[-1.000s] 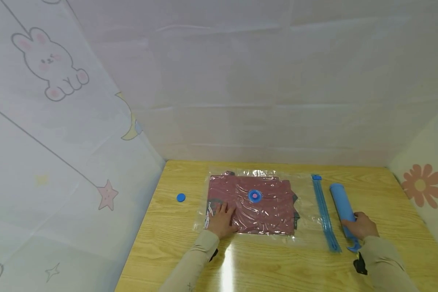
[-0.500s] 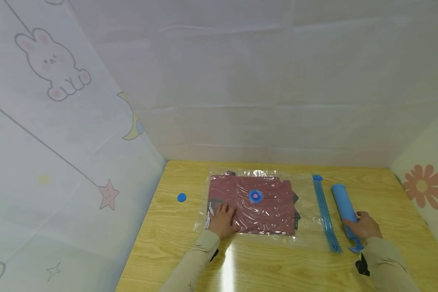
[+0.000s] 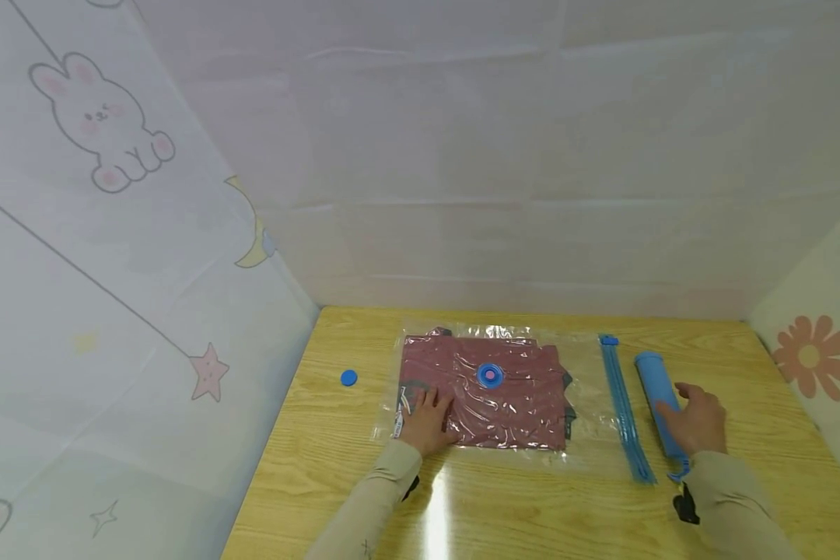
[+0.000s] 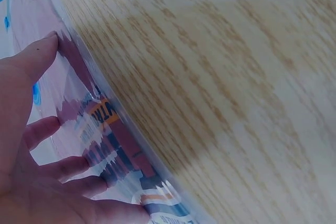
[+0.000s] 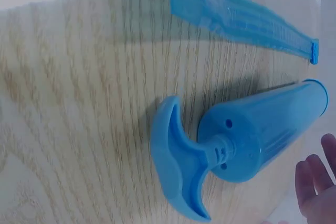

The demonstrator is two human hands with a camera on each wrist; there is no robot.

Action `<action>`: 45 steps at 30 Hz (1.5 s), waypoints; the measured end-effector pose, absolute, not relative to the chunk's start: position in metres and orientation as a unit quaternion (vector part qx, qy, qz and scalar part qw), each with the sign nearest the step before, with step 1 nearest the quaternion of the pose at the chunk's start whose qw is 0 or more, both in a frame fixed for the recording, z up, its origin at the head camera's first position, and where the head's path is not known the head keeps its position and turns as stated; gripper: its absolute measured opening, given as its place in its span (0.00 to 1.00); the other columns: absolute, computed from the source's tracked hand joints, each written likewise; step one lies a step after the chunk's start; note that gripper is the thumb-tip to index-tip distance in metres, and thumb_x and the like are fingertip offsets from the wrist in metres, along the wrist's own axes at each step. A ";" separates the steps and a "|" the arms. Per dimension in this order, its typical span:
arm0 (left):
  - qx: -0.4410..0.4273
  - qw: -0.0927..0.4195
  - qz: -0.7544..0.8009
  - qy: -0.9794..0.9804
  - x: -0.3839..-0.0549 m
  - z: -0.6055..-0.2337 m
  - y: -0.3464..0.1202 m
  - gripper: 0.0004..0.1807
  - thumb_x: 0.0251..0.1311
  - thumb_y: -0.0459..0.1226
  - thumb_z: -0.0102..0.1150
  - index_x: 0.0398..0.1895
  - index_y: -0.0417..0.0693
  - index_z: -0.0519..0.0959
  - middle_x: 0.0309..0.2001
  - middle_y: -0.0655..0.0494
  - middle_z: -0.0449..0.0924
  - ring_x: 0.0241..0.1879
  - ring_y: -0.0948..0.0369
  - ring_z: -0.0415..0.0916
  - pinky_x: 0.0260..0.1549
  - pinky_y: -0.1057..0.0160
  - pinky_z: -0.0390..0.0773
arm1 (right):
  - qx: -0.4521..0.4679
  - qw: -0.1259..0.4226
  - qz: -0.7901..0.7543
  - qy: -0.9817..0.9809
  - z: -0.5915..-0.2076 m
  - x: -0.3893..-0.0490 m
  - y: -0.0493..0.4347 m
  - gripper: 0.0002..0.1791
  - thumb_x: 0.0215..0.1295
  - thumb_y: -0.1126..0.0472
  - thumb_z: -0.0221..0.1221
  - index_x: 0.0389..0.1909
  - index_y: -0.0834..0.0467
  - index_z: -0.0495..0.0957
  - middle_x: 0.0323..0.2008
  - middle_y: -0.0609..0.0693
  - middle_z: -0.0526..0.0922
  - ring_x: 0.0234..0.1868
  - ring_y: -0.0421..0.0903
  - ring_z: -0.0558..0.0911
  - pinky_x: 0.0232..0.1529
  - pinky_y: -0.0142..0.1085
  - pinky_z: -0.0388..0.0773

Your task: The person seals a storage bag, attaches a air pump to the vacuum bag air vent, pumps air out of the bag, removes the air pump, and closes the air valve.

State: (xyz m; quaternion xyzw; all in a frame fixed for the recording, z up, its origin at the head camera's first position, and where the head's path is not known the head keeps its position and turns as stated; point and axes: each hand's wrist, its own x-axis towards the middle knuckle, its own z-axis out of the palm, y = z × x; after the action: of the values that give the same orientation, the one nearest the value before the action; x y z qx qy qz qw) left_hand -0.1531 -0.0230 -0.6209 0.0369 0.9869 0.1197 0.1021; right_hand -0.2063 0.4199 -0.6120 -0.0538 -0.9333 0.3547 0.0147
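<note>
My left hand (image 3: 425, 424) rests with fingers spread on the lower left of a clear vacuum storage bag (image 3: 591, 435). Folded dark red clothing (image 3: 511, 412) lies inside it, and a printed label shows near my fingertips in the left wrist view. A round blue valve (image 3: 490, 376) sits on the bag's upper face. To the right, my right hand (image 3: 703, 420) is beside a blue hand pump (image 3: 654, 381) lying on its side. In the right wrist view its fingers stand apart from the pump's barrel (image 5: 283, 119), and the pump's T-shaped handle (image 5: 181, 163) points toward me.
The blue zip strip (image 3: 619, 404) with its slider (image 3: 607, 341) runs along the bag's right edge, close to the pump. A round blue cap (image 3: 348, 378) lies left of the bag on the wooden table (image 3: 518, 513). Pale printed sheets (image 3: 462, 155) enclose the back and sides.
My right hand has loosened from the pump's barrel and risen a little, its fingers spreading away. The left hand and the bag stay where they were.
</note>
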 end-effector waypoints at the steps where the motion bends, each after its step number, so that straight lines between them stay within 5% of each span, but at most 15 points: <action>1: 0.037 0.103 0.119 0.987 -0.153 -0.621 -0.023 0.44 0.52 0.57 0.66 0.72 0.58 0.60 0.73 0.42 0.56 0.73 0.40 0.52 0.57 0.25 0.61 | -0.048 0.018 0.358 -0.932 -0.613 -0.207 0.419 0.32 0.69 0.57 0.52 0.64 0.78 0.59 0.57 0.78 0.63 0.56 0.76 0.61 0.48 0.65 0.64; 11: 0.040 0.105 0.132 0.985 -0.153 -0.625 -0.020 0.45 0.52 0.57 0.66 0.72 0.57 0.61 0.74 0.42 0.55 0.73 0.40 0.52 0.57 0.25 0.60 | 0.078 -0.013 0.356 -0.931 -0.627 -0.203 0.393 0.36 0.69 0.51 0.55 0.64 0.76 0.59 0.59 0.77 0.62 0.57 0.75 0.61 0.50 0.67 0.64; 19: 0.037 0.100 0.134 0.985 -0.153 -0.623 -0.019 0.44 0.52 0.57 0.67 0.71 0.58 0.62 0.74 0.43 0.56 0.73 0.40 0.52 0.58 0.25 0.60 | 0.146 -0.047 0.283 -0.947 -0.642 -0.194 0.358 0.41 0.60 0.45 0.63 0.64 0.69 0.64 0.62 0.75 0.62 0.59 0.76 0.63 0.51 0.69 0.65; 30: 0.029 0.101 0.146 0.984 -0.153 -0.619 -0.017 0.44 0.51 0.56 0.68 0.71 0.58 0.63 0.74 0.44 0.56 0.73 0.40 0.52 0.59 0.25 0.59 | 0.164 -0.104 0.244 -0.950 -0.649 -0.187 0.327 0.46 0.56 0.37 0.63 0.68 0.63 0.64 0.68 0.74 0.57 0.64 0.79 0.58 0.58 0.72 0.59; 45: 0.040 0.103 0.140 0.984 -0.157 -0.610 -0.027 0.41 0.51 0.54 0.68 0.69 0.57 0.66 0.72 0.44 0.59 0.71 0.41 0.57 0.57 0.29 0.65 | 0.160 -0.104 0.253 -0.949 -0.654 -0.188 0.321 0.46 0.56 0.37 0.63 0.68 0.63 0.64 0.69 0.72 0.57 0.65 0.77 0.56 0.60 0.74 0.53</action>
State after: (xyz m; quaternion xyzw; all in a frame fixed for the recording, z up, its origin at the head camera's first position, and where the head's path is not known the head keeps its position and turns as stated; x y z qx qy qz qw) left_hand -0.1568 -0.0266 -0.6105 0.0398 0.9839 0.1403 0.1031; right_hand -0.1876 0.3210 -0.6543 0.1600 -0.9486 0.2526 -0.1035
